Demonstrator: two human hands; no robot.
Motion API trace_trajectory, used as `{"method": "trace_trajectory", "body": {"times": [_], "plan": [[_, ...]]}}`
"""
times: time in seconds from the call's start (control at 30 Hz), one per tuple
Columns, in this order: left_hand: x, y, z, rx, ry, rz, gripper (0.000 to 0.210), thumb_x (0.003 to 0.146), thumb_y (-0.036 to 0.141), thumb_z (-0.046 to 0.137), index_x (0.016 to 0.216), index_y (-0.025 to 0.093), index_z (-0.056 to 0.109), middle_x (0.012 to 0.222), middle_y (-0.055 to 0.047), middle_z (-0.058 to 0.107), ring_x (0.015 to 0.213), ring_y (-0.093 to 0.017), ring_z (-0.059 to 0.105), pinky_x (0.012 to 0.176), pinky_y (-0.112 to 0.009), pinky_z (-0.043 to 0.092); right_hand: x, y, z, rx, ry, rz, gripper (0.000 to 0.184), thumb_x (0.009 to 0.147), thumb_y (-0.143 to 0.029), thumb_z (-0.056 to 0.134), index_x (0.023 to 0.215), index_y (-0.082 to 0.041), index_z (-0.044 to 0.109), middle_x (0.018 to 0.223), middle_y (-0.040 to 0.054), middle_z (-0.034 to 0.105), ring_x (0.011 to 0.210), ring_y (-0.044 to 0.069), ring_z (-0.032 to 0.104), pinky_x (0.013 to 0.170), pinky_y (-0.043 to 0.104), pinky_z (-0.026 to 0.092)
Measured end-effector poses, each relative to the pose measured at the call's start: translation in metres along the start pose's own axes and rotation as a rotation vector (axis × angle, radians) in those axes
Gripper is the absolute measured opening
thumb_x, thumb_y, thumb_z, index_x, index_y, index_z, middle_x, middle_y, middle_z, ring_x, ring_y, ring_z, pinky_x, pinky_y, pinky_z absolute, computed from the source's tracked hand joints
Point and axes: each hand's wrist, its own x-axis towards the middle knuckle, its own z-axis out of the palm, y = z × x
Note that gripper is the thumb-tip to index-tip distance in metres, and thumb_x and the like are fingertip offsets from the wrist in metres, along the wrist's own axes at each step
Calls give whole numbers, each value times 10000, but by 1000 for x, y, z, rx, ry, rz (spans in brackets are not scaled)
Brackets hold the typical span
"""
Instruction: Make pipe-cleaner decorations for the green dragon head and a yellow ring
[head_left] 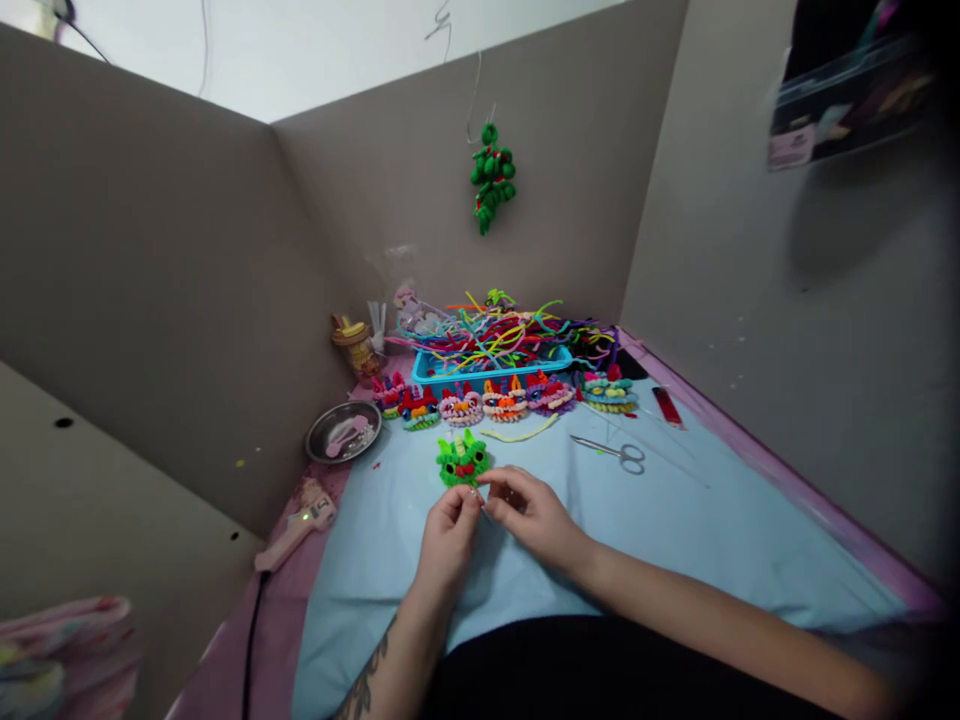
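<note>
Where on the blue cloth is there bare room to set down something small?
The blue cloth is bare between the scissors and the right forearm, and between the glue gun and the left hand. It is crowded at the back, around the tray and the row of toys.

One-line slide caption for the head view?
Left hand and right hand close together by a green toy head, scissors to the right, blue tray of colourful pipe cleaners behind.

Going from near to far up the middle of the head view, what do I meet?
Left hand and right hand side by side → bright-green fuzzy head → row of multicoloured heads → blue tray → dark-green bunch hanging against the back panel.
</note>
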Motion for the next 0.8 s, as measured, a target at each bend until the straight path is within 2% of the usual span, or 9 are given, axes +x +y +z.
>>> {"method": "trace_trajectory", "body": {"times": [0.1,0.23,0.4,0.53,0.8], "plan": [[-1,1,0,47,-62,-11,365,762,504,550,687,158,461,502,81,320,436,-47,239,430,-190,186,2,-4,-4,-17,-2,-42,150,793,-246,559,905,-197,646,832,34,558,771,147,542,662,252,428],[-3,0,3,32,-117,-44,397,766,538,519,659,169,418,498,81,314,431,-49,245,418,-186,187,5,-5,-4,9,2,-7,82,771,-225,575,755,-172,635,766,23,573,751,145,554,695,259,434],[-3,-1,5,23,-143,-69,399,811,534,445,647,171,415,505,72,352,400,-46,241,395,-186,183,6,-7,-4,-52,39,-8,107,774,-205,545,706,-164,618,727,15,582,716,137,547,688,256,429],[-3,1,4,91,-69,-12,352,806,487,485,656,176,419,511,69,362,423,-59,279,416,-182,219,4,-6,-5,-127,59,-28,118,760,-170,537,667,-169,609,700,15,579,680,130,530,654,248,417],[-6,8,2,417,82,244,167,801,354,528,794,188,551,570,33,479,518,-116,426,527,-210,321,4,0,-3,-163,70,-29,118,729,-145,517,632,-173,579,666,2,551,635,122,504,603,238,398]]}}
